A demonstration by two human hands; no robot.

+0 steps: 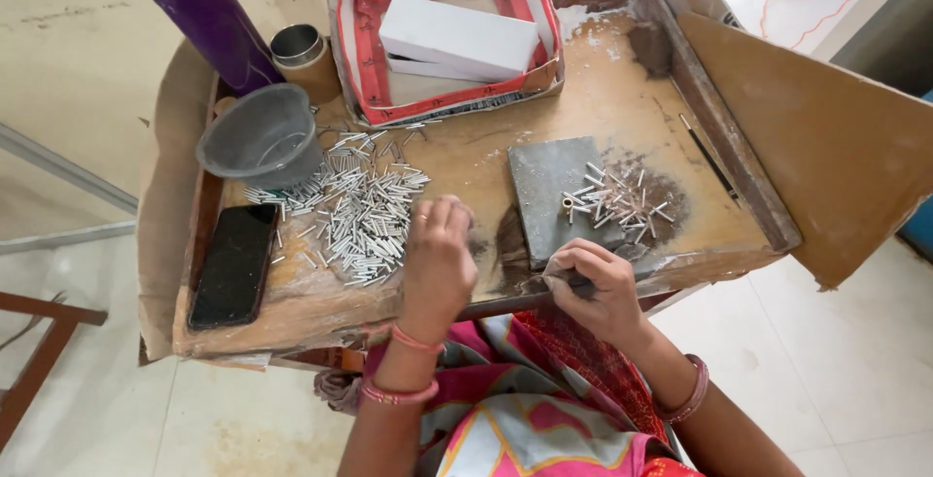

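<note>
A small dark tool [581,286] is pinched in the right hand [598,292] beside the grey slab [554,195]; the left hand [437,258] (curled, contents unseen) is rested near the metal pins [364,210].

We see two bare forearms with no sleeves. The left hand [439,261] wears a ring on one finger and pink-orange bangles [408,368] at the wrist — one thin, one thicker below it. The right hand [600,288] has a reddish bangle [694,390]. The garment [544,409] is pink, maroon, yellow and pale blue — a bold print.
</note>
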